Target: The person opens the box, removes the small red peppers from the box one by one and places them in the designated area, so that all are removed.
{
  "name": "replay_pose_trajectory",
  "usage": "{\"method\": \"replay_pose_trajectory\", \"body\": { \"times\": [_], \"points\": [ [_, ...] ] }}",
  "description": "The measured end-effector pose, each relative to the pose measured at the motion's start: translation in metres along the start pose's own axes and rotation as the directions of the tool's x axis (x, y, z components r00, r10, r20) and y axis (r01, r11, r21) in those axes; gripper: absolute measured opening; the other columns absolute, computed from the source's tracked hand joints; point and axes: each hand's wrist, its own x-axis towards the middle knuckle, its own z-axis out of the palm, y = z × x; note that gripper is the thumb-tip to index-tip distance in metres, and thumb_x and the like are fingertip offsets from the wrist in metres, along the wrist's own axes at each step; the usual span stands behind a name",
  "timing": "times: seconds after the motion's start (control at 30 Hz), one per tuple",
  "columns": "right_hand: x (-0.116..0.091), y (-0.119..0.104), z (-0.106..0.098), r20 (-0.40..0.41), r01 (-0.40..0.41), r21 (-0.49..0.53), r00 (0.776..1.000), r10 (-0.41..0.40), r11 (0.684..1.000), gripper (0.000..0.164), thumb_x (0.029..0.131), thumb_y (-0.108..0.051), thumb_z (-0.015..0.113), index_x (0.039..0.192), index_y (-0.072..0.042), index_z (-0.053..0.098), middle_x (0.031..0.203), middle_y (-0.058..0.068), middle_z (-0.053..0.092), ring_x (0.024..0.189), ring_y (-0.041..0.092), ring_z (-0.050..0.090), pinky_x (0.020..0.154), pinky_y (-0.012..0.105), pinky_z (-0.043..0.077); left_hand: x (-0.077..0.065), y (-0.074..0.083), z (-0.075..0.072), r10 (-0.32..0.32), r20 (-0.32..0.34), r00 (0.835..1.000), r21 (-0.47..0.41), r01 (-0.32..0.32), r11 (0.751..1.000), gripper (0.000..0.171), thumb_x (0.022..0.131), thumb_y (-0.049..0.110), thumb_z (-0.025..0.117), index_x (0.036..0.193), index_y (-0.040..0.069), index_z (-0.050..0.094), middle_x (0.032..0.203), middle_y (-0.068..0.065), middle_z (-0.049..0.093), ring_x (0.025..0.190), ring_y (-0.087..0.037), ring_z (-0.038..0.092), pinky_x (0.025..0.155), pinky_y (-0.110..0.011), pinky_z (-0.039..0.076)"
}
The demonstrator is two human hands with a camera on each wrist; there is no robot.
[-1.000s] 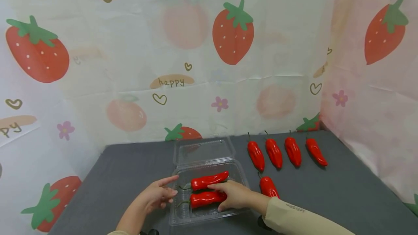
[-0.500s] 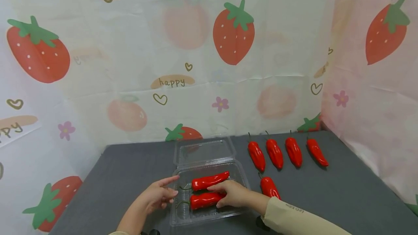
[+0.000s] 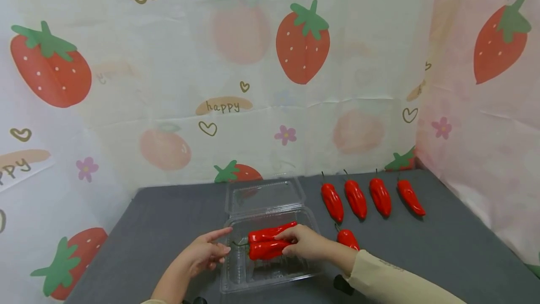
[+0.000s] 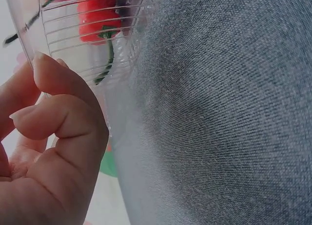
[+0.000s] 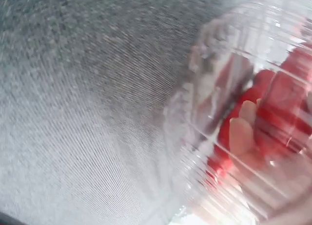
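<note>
Two red chili peppers lie side by side within the clear plastic clamshell box. My right hand grips the right end of the nearer chili pepper, whose body is right against the farther chili pepper. In the right wrist view, the fingers show through the box wall beside red pepper skin. My left hand is at the box's left rim, index finger stretched out and the others loosely bent. From the left wrist, its fingertips overlap the rim, near a green stem.
The box's transparent lid lies folded back behind it. Several red peppers stand in a row at the back right of the grey tabletop. Another pepper lies nearer, partly behind the right forearm.
My right hand has shifted the nearer chili pepper away from me, up against the farther one. The left hand has stayed at the rim.
</note>
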Motion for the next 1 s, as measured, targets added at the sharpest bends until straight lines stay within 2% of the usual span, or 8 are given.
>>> {"method": "replay_pose_trajectory", "body": {
  "times": [0.13,0.23,0.4,0.53,0.77,1.0],
  "points": [
    [-0.007,-0.005,-0.007,-0.051,-0.007,0.035,0.999,0.008,0.999,0.036,0.090,-0.003,0.068,0.124,0.004,0.062,0.109,0.014,0.063,0.089,0.022,0.058,0.069,0.034,0.051,0.000,0.001,0.000,0.013,0.016,1.000,-0.005,-0.013,1.000,0.063,0.093,-0.004,0.058,0.149,-0.003,0.031,0.071,-0.001,0.053,0.058,-0.010,0.051,0.052,-0.023,0.033],
    [-0.013,-0.007,-0.013,-0.089,-0.029,0.120,0.995,0.040,0.992,0.040,0.091,-0.004,0.067,0.129,0.001,0.058,0.102,0.010,0.062,0.084,0.021,0.058,0.062,0.035,0.052,0.000,0.001,0.000,0.014,0.019,1.000,-0.005,-0.014,1.000,0.063,0.092,-0.004,0.058,0.149,-0.003,0.030,0.071,-0.001,0.053,0.058,-0.010,0.051,0.052,-0.022,0.033],
    [-0.025,-0.009,-0.023,-0.131,-0.076,0.305,0.984,0.120,0.949,0.052,0.091,-0.002,0.062,0.140,0.003,0.044,0.107,0.013,0.057,0.085,0.025,0.059,0.057,0.040,0.054,0.000,0.001,0.000,0.013,0.012,1.000,0.004,-0.013,1.000,0.063,0.092,-0.004,0.058,0.149,-0.004,0.031,0.071,-0.001,0.053,0.058,-0.010,0.052,0.052,-0.022,0.033],
    [-0.033,-0.008,-0.027,-0.116,-0.114,0.370,0.979,0.168,0.922,0.054,0.091,-0.002,0.060,0.140,0.009,0.039,0.109,0.016,0.059,0.088,0.027,0.059,0.058,0.039,0.054,-0.001,0.001,-0.001,0.016,0.011,1.000,0.011,-0.017,1.000,0.062,0.092,-0.005,0.057,0.149,-0.004,0.031,0.071,-0.001,0.054,0.058,-0.010,0.052,0.051,-0.022,0.033],
    [-0.040,-0.005,-0.033,-0.082,-0.117,0.473,0.981,0.176,0.873,0.048,0.091,-0.002,0.059,0.132,0.011,0.038,0.112,0.018,0.059,0.092,0.034,0.064,0.062,0.043,0.055,0.000,0.000,-0.001,0.021,0.012,1.000,0.019,-0.021,1.000,0.062,0.092,-0.004,0.057,0.149,-0.004,0.031,0.071,-0.001,0.053,0.058,-0.010,0.051,0.051,-0.021,0.032],
    [-0.048,-0.011,-0.038,-0.045,-0.139,0.496,0.982,0.185,0.857,0.050,0.093,-0.001,0.056,0.135,0.013,0.035,0.114,0.020,0.057,0.094,0.034,0.065,0.065,0.042,0.056,-0.001,0.001,0.001,-0.003,-0.015,1.000,0.022,0.003,1.000,0.061,0.092,-0.004,0.058,0.148,-0.002,0.034,0.072,-0.002,0.053,0.058,-0.011,0.051,0.051,-0.023,0.033]
  ]
}}
